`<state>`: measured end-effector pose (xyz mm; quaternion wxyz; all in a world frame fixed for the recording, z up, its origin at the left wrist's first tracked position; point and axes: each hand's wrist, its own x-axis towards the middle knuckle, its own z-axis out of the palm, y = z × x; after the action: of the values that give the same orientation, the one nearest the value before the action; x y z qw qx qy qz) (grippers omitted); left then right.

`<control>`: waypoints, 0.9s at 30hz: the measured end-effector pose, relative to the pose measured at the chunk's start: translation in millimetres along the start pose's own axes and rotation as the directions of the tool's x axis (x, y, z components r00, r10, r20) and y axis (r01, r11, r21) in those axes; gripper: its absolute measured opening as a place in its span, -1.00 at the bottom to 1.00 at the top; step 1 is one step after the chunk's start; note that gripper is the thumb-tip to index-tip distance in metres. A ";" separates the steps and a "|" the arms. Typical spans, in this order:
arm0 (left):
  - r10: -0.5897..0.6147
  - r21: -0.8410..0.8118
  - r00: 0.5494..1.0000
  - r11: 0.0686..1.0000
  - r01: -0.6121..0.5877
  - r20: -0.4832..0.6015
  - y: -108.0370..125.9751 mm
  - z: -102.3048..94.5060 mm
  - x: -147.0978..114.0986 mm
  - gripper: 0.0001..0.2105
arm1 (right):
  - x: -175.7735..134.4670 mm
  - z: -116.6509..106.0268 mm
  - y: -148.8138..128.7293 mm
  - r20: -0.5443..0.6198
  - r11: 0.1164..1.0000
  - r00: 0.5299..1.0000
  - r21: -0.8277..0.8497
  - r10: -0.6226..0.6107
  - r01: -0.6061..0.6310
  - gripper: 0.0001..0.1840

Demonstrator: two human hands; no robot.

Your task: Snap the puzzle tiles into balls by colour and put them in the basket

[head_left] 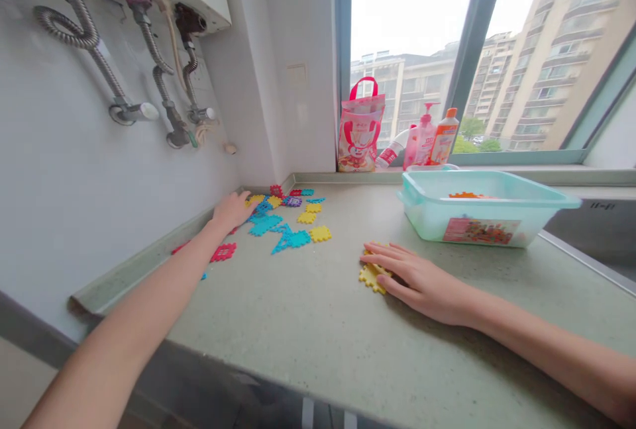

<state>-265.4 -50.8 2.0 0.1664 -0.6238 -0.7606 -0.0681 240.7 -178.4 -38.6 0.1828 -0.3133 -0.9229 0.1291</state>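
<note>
Reaching far to the back corner, the left hand (232,209) lies with its fingers spread loosely over the near edge of a scatter of flat toothed plastic tiles (291,217), touching a yellow one at the rim of the heap without closing on anything. The tiles, blue, yellow, red and purple, lie on the speckled green counter (298,323) against the tiled wall, fanning out to the right of that hand; a red tile (223,252) sits apart, just beside the forearm. The right hand (415,278) rests palm down nearer the person, fingers extended flat and pointing left, pressing on a small stack of yellow tiles (370,275) whose edge pokes out beyond the fingertips; it pins them and does not grasp. Just behind and to the right of this hand stands a pale green plastic tub (497,227), with an orange piece showing inside. The right hand is plainly the nearer one to the tub, the left the nearer to the loose heap. On the window ledge beyond stand a pink gift bag (360,128) and some bottles (430,138).
</note>
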 end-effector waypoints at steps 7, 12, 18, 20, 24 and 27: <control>0.011 -0.044 0.999 0.999 -0.012 -0.031 2.7 -1.5 1.8 -0.48 | -1.6 0.2 2.6 -0.003 1.000 1.000 0.018 0.003 -0.003 -0.47; -0.048 -0.082 0.992 0.996 0.038 -0.118 5.0 -13.6 -6.8 -0.59 | -1.5 0.7 3.1 -0.006 0.999 1.000 0.030 0.021 -0.020 -0.46; 0.282 -0.020 0.887 0.950 -0.310 -0.365 39.9 -53.2 -35.3 -0.73 | -0.9 0.7 2.6 -0.028 0.999 1.000 0.050 -0.001 0.002 -0.47; 0.492 0.072 0.790 0.861 -0.503 -0.365 66.3 -62.8 -49.3 -0.74 | -0.8 0.3 2.1 -0.023 0.999 1.000 0.048 -0.001 0.002 -0.48; 0.756 0.108 0.590 0.637 -0.763 -0.284 125.4 -64.4 -78.7 -0.71 | -0.3 -0.6 0.9 -0.015 1.000 1.000 0.031 0.005 -0.004 -0.47; 0.804 -0.132 0.526 0.511 -0.850 -0.277 155.4 -55.6 -96.4 -0.69 | 0.3 -1.3 -0.5 -0.028 0.999 1.000 0.039 -0.007 0.008 -0.49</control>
<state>-89.0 -124.4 5.3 0.1664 -0.9179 -0.3354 -0.1316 240.8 -178.4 -37.1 0.2020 -0.3080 -0.9188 0.1419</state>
